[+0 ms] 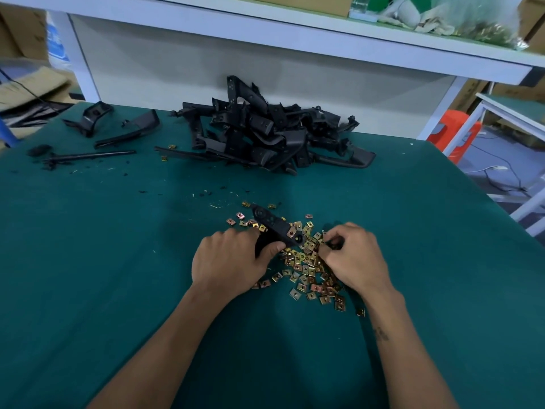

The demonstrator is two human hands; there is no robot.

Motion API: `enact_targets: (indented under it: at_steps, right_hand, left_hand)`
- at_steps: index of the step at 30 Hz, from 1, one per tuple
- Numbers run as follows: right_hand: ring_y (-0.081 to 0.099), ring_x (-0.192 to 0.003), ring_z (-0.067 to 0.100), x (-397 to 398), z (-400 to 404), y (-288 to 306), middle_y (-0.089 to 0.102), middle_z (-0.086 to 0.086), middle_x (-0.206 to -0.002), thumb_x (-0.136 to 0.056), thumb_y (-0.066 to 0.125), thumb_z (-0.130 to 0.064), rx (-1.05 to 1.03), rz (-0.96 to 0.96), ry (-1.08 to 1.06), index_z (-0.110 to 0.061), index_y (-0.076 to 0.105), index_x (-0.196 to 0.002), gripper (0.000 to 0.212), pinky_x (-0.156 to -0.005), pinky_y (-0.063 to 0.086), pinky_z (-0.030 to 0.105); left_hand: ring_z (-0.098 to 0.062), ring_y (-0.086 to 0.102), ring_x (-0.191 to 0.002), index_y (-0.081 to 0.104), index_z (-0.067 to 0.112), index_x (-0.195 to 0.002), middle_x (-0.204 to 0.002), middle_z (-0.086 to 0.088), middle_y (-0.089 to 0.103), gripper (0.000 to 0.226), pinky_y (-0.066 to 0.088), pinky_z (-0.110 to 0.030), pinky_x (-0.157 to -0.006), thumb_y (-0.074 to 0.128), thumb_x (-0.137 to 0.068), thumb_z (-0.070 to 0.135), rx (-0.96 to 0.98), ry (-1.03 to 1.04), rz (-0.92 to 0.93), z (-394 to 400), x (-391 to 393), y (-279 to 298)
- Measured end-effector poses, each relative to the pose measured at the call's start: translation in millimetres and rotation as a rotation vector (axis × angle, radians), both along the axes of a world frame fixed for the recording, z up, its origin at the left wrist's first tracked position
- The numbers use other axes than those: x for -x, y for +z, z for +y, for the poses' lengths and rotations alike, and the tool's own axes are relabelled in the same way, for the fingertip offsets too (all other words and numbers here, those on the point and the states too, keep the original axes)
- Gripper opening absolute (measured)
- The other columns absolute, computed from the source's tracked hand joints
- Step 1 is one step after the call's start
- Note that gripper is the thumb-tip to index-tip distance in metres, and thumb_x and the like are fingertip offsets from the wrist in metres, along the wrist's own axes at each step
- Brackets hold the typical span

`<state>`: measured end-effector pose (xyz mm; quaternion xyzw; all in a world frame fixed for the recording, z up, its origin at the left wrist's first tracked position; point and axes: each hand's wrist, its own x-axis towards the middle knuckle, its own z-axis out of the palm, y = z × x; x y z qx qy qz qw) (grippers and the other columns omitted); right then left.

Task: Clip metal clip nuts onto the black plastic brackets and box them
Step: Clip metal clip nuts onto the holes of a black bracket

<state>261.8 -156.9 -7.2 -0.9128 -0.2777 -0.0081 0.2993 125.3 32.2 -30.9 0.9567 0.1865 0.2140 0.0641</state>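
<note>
Two loose black parts (88,121) are lying at the table's (88,261) far left, with a thin black rod (88,155) just in front of them. Moving right, the left hand (227,261) is gripping one black bracket (272,225), fingers curled round its near end and thumb pressing on top; a clip nut (291,232) is already sitting on the bracket near the thumb end. Behind, the unprocessed bracket pile (265,134) is heaped against the back panel. Right of the held bracket, the scattered clip nuts (306,270) are lying on the table between and under both hands. The right hand (354,258) is resting on that scatter with fingers curled, seemingly pinching at a nut near the fingertips, but motion blur is making it hard to confirm one is actually held. Step in hand looks like fetching the next nut: best to pick a single nut, turn its open side toward the bracket tab, keep the bracket steady in the left hand, and slide it on until the holes line up. No box is showing in view, so where finished pieces are going cannot be told. The shelf (295,33) above is cut off at the top, its bagged contents blurry.
</note>
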Motion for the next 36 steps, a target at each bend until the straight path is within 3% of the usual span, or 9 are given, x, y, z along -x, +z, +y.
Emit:
enact_targets:
  at_steps: [5,9,16,20,24,27,30,32,36]
  right_hand:
    - [0.061,-0.095,0.016,1.2,5.4,-1.2,0.064,-0.009,-0.096,-0.086,0.075,-0.023,0.063,-0.036,-0.023,-0.021,0.073,-0.091,0.006,-0.074,0.058,0.038]
    - [0.061,-0.096,0.014,-2.8,1.8,-2.9,0.065,-0.010,-0.095,-0.088,0.073,-0.019,0.013,-0.050,-0.013,-0.022,0.071,-0.089,0.004,-0.077,0.056,0.037]
    - [0.065,-0.055,0.015,-8.5,-2.9,-3.3,0.069,-0.009,-0.068,-0.081,0.078,-0.015,-0.106,0.026,-0.098,-0.026,0.067,-0.077,0.016,-0.052,0.058,0.038]
    - [0.061,-0.055,0.004,-10.2,-0.5,-2.8,0.069,-0.011,-0.069,-0.082,0.077,-0.012,-0.141,0.042,-0.073,-0.026,0.069,-0.075,0.018,-0.050,0.052,0.022]
    - [0.066,-0.079,-0.003,-11.8,-4.2,-2.6,0.072,-0.016,-0.082,-0.087,0.075,-0.009,-0.155,0.075,-0.054,-0.025,0.075,-0.088,0.016,-0.071,0.052,0.014]
    - [0.066,-0.080,-0.005,-14.9,-8.3,-2.2,0.072,-0.018,-0.082,-0.089,0.074,-0.007,-0.168,0.115,-0.057,-0.029,0.074,-0.086,0.022,-0.070,0.048,0.007]
    - [0.065,-0.082,-0.010,-16.1,-10.9,-2.5,0.073,-0.016,-0.080,-0.093,0.073,-0.009,-0.204,0.165,-0.048,-0.033,0.071,-0.104,0.026,-0.072,0.044,0.002]
    - [0.063,-0.083,-0.015,-17.0,-11.6,-3.4,0.071,-0.020,-0.083,-0.093,0.071,-0.007,-0.209,0.182,-0.050,-0.026,0.075,-0.110,0.025,-0.067,0.042,-0.002]
    - [0.063,-0.079,-0.010,-16.7,-11.5,-2.0,0.072,-0.015,-0.083,-0.093,0.071,-0.006,-0.222,0.178,-0.046,-0.028,0.073,-0.089,0.022,-0.062,0.041,-0.002]
  left_hand:
    - [-0.030,0.063,-0.063,0.043,0.029,-0.075,-0.067,0.000,0.062,0.063,0.029,-0.032,-0.051,0.012,-0.089,0.082,-0.015,-0.006,-0.018,-0.9,0.8,-0.7]
    - [-0.029,0.063,-0.062,0.045,0.028,-0.075,-0.066,0.001,0.061,0.066,0.032,-0.031,-0.050,0.010,-0.089,0.082,-0.011,-0.008,-0.020,-0.2,0.6,-1.5]
    - [-0.029,0.062,-0.060,0.042,0.028,-0.072,-0.063,0.001,0.060,0.063,0.028,-0.031,-0.049,0.014,-0.090,0.081,-0.010,-0.019,-0.044,-1.0,1.4,-0.6]
    - [-0.029,0.061,-0.057,0.041,0.028,-0.070,-0.061,0.002,0.059,0.061,0.026,-0.030,-0.048,0.017,-0.090,0.080,-0.012,-0.025,-0.060,-1.7,1.7,0.4]
    - [-0.028,0.061,-0.057,0.041,0.029,-0.071,-0.060,0.002,0.058,0.060,0.023,-0.030,-0.047,0.018,-0.091,0.080,-0.029,-0.026,-0.061,-1.2,1.7,-0.3]
    - [-0.027,0.062,-0.058,0.042,0.029,-0.072,-0.060,0.003,0.058,0.059,0.028,-0.030,-0.048,0.020,-0.092,0.081,-0.021,-0.028,-0.057,-0.9,1.3,-1.3]
    - [-0.027,0.062,-0.058,0.043,0.029,-0.073,-0.061,0.003,0.058,0.060,0.028,-0.030,-0.048,0.020,-0.092,0.081,-0.024,-0.025,-0.055,-0.4,1.1,-1.9]
    - [-0.027,0.061,-0.057,0.045,0.029,-0.072,-0.060,0.004,0.057,0.061,0.028,-0.030,-0.048,0.020,-0.092,0.081,-0.030,-0.022,-0.053,-0.1,0.9,-2.0]
    - [-0.027,0.062,-0.058,0.043,0.029,-0.072,-0.061,0.004,0.058,0.059,0.028,-0.030,-0.048,0.021,-0.092,0.080,-0.025,-0.029,-0.061,-0.2,1.4,-2.1]
